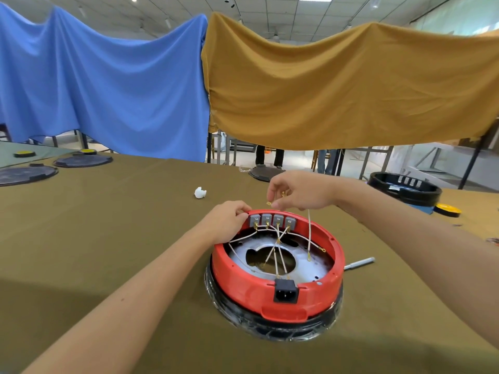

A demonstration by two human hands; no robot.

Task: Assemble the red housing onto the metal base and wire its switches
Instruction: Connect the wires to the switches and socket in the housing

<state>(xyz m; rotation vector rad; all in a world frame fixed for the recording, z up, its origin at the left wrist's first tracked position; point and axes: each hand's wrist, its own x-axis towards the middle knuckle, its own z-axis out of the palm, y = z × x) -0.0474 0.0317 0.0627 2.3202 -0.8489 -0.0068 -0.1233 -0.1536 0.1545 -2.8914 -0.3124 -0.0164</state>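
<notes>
- The red housing (pixel 278 276) sits on the metal base (pixel 305 263) on the table (pixel 108 238).
- The left hand (pixel 229 221) grips the housing's far rim beside the switches (pixel 272 220).
- The right hand (pixel 299 191) pinches a white wire (pixel 309 228) by its terminal, above the switches.

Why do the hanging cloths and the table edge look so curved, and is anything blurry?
Head view: the wide-angle lens bows the blue cloth, yellow cloth and table; light is soft and even; the red housing and both hands, left and right, look sharp.
</notes>
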